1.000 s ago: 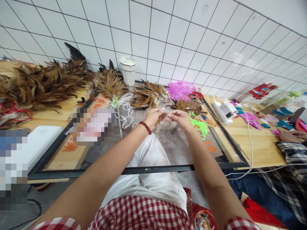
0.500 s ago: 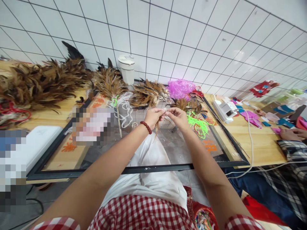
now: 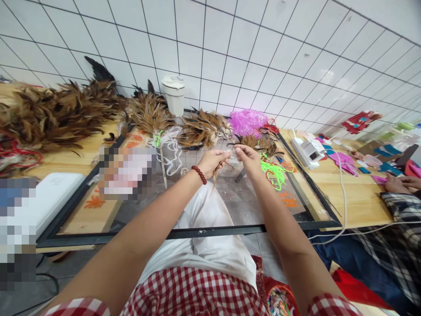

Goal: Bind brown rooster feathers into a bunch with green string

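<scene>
Both my hands are raised together over a glass-topped frame [image 3: 230, 230]. My left hand [image 3: 210, 161], with a red bead bracelet on its wrist, is closed on a small bunch of brown feathers [image 3: 215, 173] that hangs below the fist. My right hand [image 3: 249, 159] pinches at the top of the same bunch, fingertips close to the left hand's. Just beyond lie a brown feather bundle [image 3: 204, 129], a smaller feather bunch [image 3: 255, 142] and a tangle of neon green cord [image 3: 274, 171].
A big pile of brown feathers [image 3: 55, 114] covers the wooden table at the left, a white cup [image 3: 174, 94] stands by the tiled wall, pink fluff [image 3: 248, 122] lies behind. At the right a white device [image 3: 307, 151] with a cable, coloured pieces, and another person's hand [image 3: 396, 182].
My two hands have drawn a little closer and risen slightly; the right hand's fingertips now pinch higher on the bunch. The person's hand at the right shifted slightly.
</scene>
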The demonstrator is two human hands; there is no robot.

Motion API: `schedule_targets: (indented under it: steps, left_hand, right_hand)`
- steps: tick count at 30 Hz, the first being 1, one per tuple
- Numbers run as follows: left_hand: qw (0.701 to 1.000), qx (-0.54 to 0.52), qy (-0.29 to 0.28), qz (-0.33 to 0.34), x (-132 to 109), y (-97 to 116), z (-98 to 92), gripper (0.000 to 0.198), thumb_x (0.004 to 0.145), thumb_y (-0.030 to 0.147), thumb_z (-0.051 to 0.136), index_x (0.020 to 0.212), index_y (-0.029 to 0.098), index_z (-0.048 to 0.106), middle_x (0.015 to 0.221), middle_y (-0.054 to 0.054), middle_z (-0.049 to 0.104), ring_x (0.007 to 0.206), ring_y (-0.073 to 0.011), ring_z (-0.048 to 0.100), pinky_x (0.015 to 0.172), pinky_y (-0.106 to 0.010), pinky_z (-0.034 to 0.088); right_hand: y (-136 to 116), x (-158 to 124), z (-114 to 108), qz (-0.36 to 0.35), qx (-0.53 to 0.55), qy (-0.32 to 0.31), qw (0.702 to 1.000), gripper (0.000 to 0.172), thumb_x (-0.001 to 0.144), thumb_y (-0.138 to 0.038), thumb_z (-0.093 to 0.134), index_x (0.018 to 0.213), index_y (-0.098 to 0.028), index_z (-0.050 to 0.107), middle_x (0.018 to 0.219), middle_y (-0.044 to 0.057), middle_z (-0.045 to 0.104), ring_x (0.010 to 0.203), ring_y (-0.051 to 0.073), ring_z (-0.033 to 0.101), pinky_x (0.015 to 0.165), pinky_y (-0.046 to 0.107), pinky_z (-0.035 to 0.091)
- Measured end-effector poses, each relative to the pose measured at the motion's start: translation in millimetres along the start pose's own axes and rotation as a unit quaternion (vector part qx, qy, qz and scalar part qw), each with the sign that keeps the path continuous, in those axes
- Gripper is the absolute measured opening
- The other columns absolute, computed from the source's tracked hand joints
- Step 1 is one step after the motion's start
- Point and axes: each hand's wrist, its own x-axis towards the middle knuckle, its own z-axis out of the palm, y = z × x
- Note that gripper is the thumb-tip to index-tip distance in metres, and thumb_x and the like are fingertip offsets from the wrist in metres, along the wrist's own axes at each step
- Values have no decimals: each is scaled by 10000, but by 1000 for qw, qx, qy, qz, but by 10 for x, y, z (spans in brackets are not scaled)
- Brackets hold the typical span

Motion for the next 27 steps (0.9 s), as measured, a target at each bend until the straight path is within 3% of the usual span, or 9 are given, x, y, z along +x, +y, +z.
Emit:
schedule_targets:
  steps: [4,7,12,17,21,24,27]
  left_hand:
    - [999,-1,-31,-17,-17,25,-10,147,744,193,704,691,86,618,548,4,549,405,-14,433,357,-122,278]
    - [998,1,-53,-28,-32,27,-14,163,737,190,708,670,92,597,549,-2,559,409,-26,454,367,-133,299]
    - [995,-7,-92,-31,-24,-7,0,152,712,194,729,686,84,627,615,-54,632,509,-85,573,507,-197,449]
    - [997,-42,33,56,27,24,-26,123,718,165,694,654,105,609,519,-5,560,500,-85,563,512,-188,448]
    - [984,-93,124,90,94,80,-107,78,751,159,622,688,126,590,509,34,497,457,-59,511,436,-157,377]
    - [974,-93,183,92,131,81,-151,81,763,148,577,684,131,581,516,42,487,402,-30,433,374,-144,275]
    - [974,-89,190,80,122,68,-142,77,764,144,575,690,128,588,532,35,505,415,-34,453,382,-148,292]
  right_hand:
    - [-54,-15,-17,5,22,-54,998,311,723,-425,696,965,-229,700,659,-35,584,579,87,452,587,245,396]
    - [-66,-40,7,5,3,-84,996,286,703,-460,709,844,-211,695,709,-13,616,633,104,498,633,259,427]
    - [-20,-29,26,-29,-43,-72,996,286,734,-481,678,704,-200,638,658,-13,578,660,126,533,677,275,449]
    - [64,12,-51,-65,-196,-4,978,240,811,-406,585,898,-206,686,866,41,646,769,159,565,762,308,463]
    - [160,13,-106,-62,-417,-36,906,254,816,-268,571,1025,-191,691,1008,85,628,868,192,575,806,323,443]
    - [212,23,-65,-29,-503,-64,862,228,829,-257,552,994,-206,701,1001,84,627,907,206,582,801,315,431]
    - [205,33,4,-18,-534,-62,843,198,841,-224,506,875,-195,698,933,84,635,899,214,582,795,316,417]
